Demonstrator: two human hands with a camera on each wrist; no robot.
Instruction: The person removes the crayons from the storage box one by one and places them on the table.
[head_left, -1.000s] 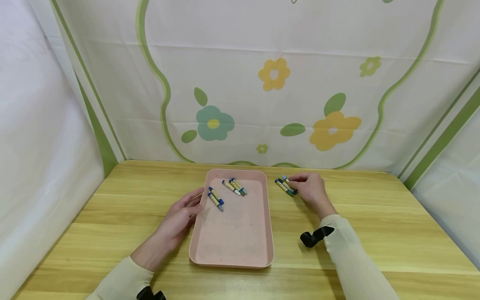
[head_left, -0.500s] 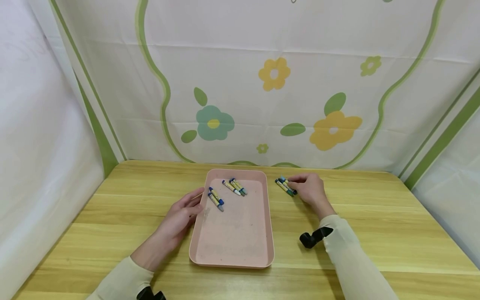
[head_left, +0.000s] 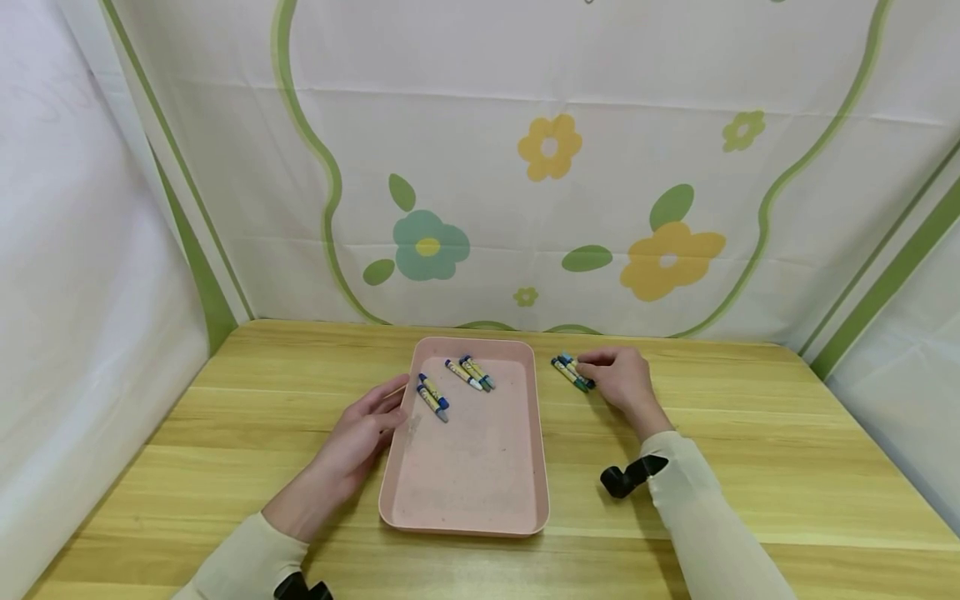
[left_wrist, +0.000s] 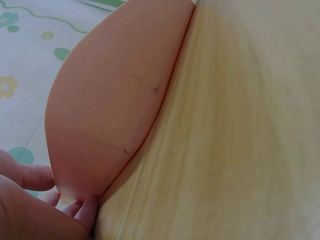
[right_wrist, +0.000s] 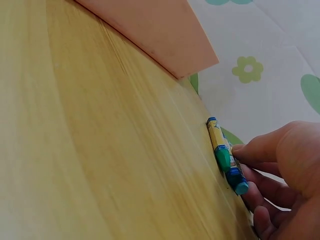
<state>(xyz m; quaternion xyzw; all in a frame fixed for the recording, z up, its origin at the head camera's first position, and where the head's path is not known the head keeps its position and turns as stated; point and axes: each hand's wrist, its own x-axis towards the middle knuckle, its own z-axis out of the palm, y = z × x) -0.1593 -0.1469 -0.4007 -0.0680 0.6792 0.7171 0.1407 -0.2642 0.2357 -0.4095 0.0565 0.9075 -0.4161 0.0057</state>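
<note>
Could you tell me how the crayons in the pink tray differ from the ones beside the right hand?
The tray crayons number four, in two loose pairs inside the pink tray; the table crayons form one tight bunch on the wooden table. The tray crayons lie untouched, with the left hand on the tray's edge; the right hand touches the table crayons. All have blue-and-yellow wrappers.

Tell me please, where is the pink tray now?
In the head view the pink tray lies mid-table, the left hand against its left rim and loose crayons to its right.
</note>
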